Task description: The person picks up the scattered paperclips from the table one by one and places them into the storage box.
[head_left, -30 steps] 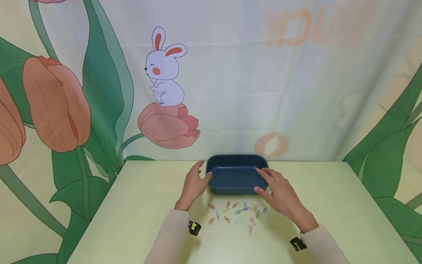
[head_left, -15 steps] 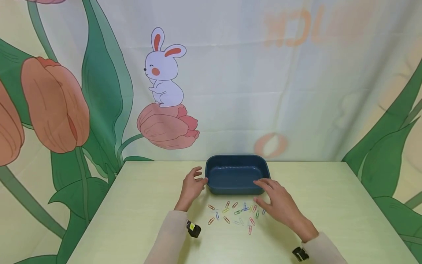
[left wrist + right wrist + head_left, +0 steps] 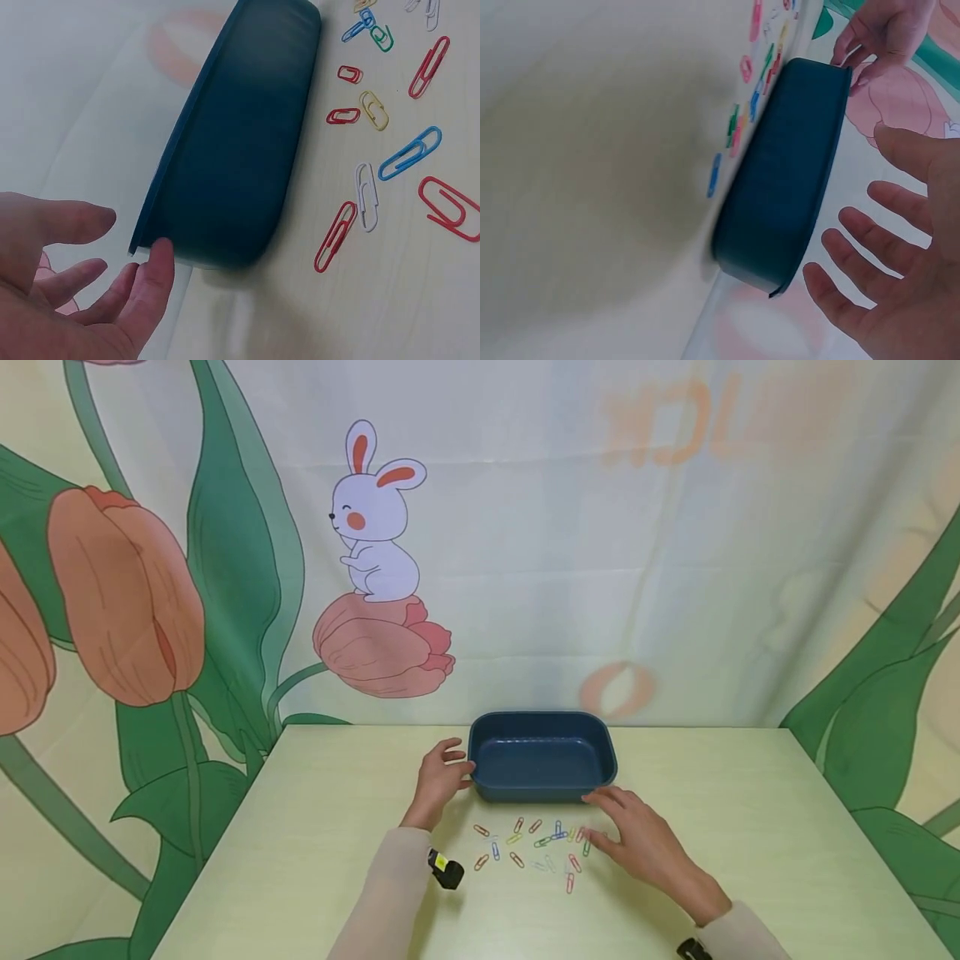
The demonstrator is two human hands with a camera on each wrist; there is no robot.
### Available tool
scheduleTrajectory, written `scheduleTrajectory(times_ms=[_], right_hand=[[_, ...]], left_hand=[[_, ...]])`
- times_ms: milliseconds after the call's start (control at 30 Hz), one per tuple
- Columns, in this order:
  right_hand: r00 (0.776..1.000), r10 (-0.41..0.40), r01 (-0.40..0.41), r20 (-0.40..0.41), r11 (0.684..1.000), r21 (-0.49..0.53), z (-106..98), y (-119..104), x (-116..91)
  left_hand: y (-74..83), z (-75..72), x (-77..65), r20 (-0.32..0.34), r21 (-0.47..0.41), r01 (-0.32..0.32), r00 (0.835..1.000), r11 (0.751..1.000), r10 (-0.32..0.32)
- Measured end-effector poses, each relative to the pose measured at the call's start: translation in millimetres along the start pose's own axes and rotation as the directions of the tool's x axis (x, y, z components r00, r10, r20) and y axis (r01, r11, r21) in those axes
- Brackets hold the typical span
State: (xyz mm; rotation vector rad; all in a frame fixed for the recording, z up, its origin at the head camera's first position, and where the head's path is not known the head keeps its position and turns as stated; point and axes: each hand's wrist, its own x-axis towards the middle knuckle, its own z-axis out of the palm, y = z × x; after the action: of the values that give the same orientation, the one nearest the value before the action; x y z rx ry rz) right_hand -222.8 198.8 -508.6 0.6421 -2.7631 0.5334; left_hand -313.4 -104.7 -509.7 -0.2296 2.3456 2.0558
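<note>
Head view shows me the blue bin [image 3: 540,794] far back on the table [image 3: 315,843], left hand [image 3: 438,783] and right hand [image 3: 647,843] spread near it. I judge it light and stiff, best held by both ends.

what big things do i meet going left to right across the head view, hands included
whole orange tulip print → tall leaf print → rabbit print → left hand → blue tray → right hand → leaves print by right edge
</note>
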Motion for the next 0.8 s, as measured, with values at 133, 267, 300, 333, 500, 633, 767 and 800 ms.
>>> scheduleTrajectory(times_ms=[133,267,300,333,500,633,767,800], right_hand=[[1.0,0.013,-0.013,0.01,1.0,-0.011,5,4,-4],[1.0,0.023,-0.023,0.017,1.0,-0.017,9,9,-7],[0.999,0.027,-0.026,0.022,1.0,-0.015,9,10,-8],[0.999,0.03,-0.03,0.029,0.999,-0.012,10,11,-8],[0.995,0.062,-0.063,0.073,0.998,0.003,13,16,-9],[0.992,0.077,-0.081,0.096,0.996,0.031,16,21,-9],[0.988,0.096,-0.107,0.122,0.99,0.09,18,27,-9],[0.984,0.11,-0.126,0.136,0.986,0.108,19,28,-8]], left_hand=[[-1.0,2.1,2.9,-0.004,0.003,0.017,1.0,1.0,-0.017],[-3.1,4.2,5.2,0.001,0.009,0.027,1.0,1.0,-0.028],[-3.8,4.4,5.7,0.003,0.012,0.028,1.0,1.0,-0.028],[-4.3,4.8,5.9,0.004,0.015,0.029,1.0,0.999,-0.029],[-4.5,6.3,6.8,-0.001,0.013,0.042,0.999,0.999,-0.042],[-4.0,7.2,6.8,-0.003,0.003,0.042,0.999,0.999,-0.042],[-4.4,7.5,6.3,-0.002,-0.009,0.04,0.999,0.999,-0.04],[-4.6,7.7,6.5,-0.001,-0.009,0.038,0.999,0.999,-0.038]])
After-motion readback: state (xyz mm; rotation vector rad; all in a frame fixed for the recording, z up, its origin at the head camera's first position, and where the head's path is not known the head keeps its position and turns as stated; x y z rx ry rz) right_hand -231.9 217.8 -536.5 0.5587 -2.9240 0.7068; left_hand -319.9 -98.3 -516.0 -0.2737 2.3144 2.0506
